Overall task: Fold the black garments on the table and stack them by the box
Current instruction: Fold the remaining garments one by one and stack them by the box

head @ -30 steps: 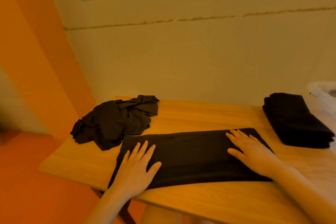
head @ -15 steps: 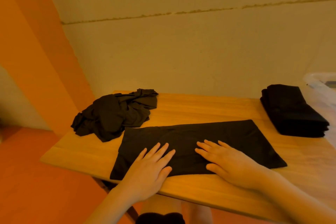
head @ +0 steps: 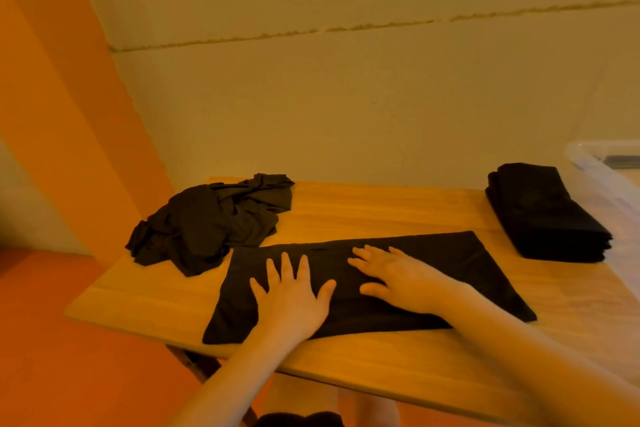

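Both grips wide and flat, holding nothing: left hand [head: 294, 298] and right hand [head: 401, 282] pressed palm-down, fingers spread, side by side near the middle of a long folded black garment [head: 485, 274] laid across the near part of the wooden tabletop [head: 363, 208]. Beyond its left end, a crumpled heap of unfolded black garments [head: 211, 222], just touching or nearly touching the flat piece. At the far right, well apart from the hands, a neat stack of folded black garments [head: 543, 215] beside a clear plastic box [head: 602, 166]; box only partly in view at the frame edge, contents impossible to tell. Likely risks: thin, slippery-looking fabric sliding or bunching under the palms during the next fold, leaving uneven edges; near edge of the garment close to the tabletop's front lip, so a careless tug could drag it off; a lopsided fold could make the stack by the box lean or topple
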`<move>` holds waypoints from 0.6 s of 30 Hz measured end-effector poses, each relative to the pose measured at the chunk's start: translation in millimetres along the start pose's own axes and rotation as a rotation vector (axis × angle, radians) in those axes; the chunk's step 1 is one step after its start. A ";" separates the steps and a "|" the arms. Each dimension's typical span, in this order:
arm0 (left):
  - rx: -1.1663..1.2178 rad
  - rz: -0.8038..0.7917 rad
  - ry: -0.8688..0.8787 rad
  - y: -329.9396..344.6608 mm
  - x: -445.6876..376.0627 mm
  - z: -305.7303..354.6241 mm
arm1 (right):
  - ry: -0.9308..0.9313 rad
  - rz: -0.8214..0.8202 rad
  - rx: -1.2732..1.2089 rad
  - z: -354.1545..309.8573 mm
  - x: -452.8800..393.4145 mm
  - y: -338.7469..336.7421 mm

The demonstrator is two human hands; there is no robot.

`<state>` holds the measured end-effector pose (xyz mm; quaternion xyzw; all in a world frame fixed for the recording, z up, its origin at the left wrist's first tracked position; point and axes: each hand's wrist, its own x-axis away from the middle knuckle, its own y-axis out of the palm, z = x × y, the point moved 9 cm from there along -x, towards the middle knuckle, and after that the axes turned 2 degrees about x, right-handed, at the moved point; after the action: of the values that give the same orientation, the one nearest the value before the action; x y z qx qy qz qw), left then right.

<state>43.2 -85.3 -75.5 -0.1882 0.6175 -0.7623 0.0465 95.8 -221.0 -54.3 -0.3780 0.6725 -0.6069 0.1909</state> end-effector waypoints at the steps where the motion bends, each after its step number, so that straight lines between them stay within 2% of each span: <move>1: -0.023 -0.001 -0.002 2.0 -0.9 1.2 | 0.014 -0.005 0.009 9.8 0.4 5.5; 4: -0.048 -0.003 0.048 4.9 -7.8 11.3 | 0.145 -0.001 -0.006 50.6 21.4 9.7; 9: -0.071 -0.010 0.241 -3.6 -49.9 46.2 | 0.471 0.045 -0.010 110.9 77.2 7.6; 13: -0.113 -0.028 0.459 -16.5 -82.2 67.4 | 0.536 0.001 0.036 109.8 113.0 9.2; 15: -0.195 0.118 0.453 -35.2 -92.9 69.7 | 0.541 0.057 0.109 111.5 118.2 -0.6; 17: -0.256 0.310 0.321 -54.8 -91.3 68.3 | 0.528 0.131 0.112 116.2 117.5 -10.9; 18: -0.224 0.334 0.248 -56.7 -86.2 67.3 | 0.499 0.139 0.084 118.0 115.7 -11.1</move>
<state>155.3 -108.1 -29.8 0.0074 0.7219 -0.6880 0.0744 109.1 -385.7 -42.8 -0.1611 0.6973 -0.6943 0.0757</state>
